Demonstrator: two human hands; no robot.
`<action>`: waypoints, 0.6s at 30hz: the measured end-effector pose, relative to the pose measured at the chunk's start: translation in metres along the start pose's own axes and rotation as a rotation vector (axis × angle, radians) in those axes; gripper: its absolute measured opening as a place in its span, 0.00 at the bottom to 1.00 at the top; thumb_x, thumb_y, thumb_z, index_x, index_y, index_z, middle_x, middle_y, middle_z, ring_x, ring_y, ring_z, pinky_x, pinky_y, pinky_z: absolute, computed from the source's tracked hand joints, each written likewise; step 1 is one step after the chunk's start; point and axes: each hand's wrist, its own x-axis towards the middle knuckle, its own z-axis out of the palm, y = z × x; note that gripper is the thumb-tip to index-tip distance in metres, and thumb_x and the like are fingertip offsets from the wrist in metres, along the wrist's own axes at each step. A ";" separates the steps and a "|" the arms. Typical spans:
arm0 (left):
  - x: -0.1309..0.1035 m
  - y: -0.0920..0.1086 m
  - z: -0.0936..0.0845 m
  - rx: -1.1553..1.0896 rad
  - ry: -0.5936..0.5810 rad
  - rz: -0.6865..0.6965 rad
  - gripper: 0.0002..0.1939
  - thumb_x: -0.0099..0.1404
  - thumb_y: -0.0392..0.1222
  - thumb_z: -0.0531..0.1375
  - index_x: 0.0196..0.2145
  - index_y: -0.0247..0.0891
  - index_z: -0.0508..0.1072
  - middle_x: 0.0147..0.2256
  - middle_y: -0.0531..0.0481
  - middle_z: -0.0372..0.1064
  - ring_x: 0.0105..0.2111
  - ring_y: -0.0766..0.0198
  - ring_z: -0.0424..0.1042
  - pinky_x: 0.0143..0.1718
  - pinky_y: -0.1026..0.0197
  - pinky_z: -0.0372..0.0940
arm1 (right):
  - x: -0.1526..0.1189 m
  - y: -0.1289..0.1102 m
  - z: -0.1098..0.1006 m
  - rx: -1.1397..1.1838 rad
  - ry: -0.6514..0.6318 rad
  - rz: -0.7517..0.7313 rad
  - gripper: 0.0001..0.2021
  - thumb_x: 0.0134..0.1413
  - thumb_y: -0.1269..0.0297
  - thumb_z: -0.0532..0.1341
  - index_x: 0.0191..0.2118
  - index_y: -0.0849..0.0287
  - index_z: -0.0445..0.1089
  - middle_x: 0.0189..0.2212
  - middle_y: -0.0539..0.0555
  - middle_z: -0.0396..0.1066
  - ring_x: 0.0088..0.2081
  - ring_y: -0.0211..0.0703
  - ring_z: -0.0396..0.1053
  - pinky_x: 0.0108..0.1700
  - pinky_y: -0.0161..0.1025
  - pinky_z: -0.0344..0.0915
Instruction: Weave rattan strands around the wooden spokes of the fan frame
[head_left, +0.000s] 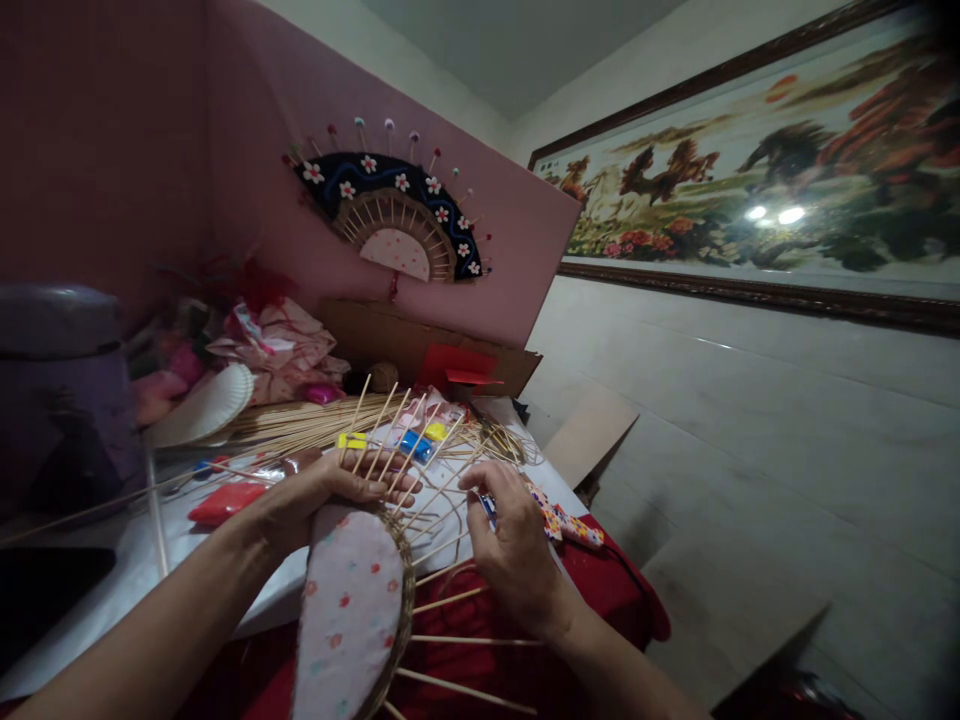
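A half-round fan frame (pixel 351 610) is tilted upright in front of me. Its base is white cloth with small red flowers, edged with braided twine (pixel 407 590), and thin wooden sticks (pixel 480 640) spread out from the curved side. At the upper end of that base, my left hand (pixel 367 478) grips the frame, thumb in front of the sticks and fingers behind them. My right hand (pixel 510 535) is curled beside the stick tips on the right, its fingertips pinched together. What they pinch is too small to make out. Loose twine (pixel 456 535) hangs between the hands.
A finished dark fan with white flowers (pixel 397 200) hangs on a pink board (pixel 517 230). Behind my hands lie a bundle of sticks (pixel 300 420), a blue packet (pixel 415 446), a red packet (pixel 225 503) and a paper plate (pixel 217 405). A flower-patterned glue gun (pixel 570 527) lies at right.
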 end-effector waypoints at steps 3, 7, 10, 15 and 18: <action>0.000 0.000 0.001 -0.002 -0.007 -0.001 0.20 0.48 0.27 0.61 0.42 0.32 0.71 0.39 0.40 0.75 0.40 0.55 0.73 0.44 0.57 0.63 | -0.001 -0.001 0.000 0.049 0.011 0.000 0.11 0.47 0.79 0.51 0.35 0.60 0.63 0.33 0.55 0.64 0.39 0.45 0.62 0.42 0.42 0.58; -0.002 0.001 0.003 -0.001 -0.003 -0.007 0.21 0.48 0.27 0.62 0.42 0.32 0.71 0.40 0.40 0.74 0.40 0.54 0.73 0.43 0.56 0.64 | -0.004 -0.001 0.003 0.105 0.000 -0.065 0.15 0.46 0.81 0.50 0.40 0.60 0.63 0.37 0.55 0.65 0.41 0.44 0.62 0.44 0.41 0.59; -0.002 0.002 0.004 0.002 -0.002 -0.006 0.20 0.48 0.28 0.62 0.41 0.32 0.72 0.40 0.39 0.74 0.40 0.53 0.73 0.43 0.55 0.64 | -0.005 -0.001 0.005 0.103 -0.028 -0.106 0.18 0.44 0.82 0.50 0.41 0.59 0.64 0.38 0.55 0.65 0.42 0.44 0.62 0.45 0.42 0.59; -0.003 0.004 0.005 -0.016 0.039 0.021 0.19 0.46 0.27 0.63 0.39 0.32 0.74 0.39 0.40 0.75 0.40 0.53 0.73 0.43 0.58 0.65 | -0.005 -0.004 0.002 0.274 -0.073 -0.036 0.14 0.48 0.80 0.50 0.39 0.58 0.63 0.34 0.52 0.68 0.39 0.41 0.65 0.43 0.40 0.61; -0.003 0.004 0.005 -0.039 0.048 0.027 0.19 0.45 0.27 0.63 0.38 0.33 0.74 0.38 0.41 0.75 0.41 0.53 0.73 0.42 0.58 0.66 | -0.001 -0.003 0.000 0.375 0.011 0.063 0.09 0.53 0.75 0.52 0.39 0.57 0.62 0.33 0.51 0.69 0.36 0.39 0.66 0.38 0.37 0.62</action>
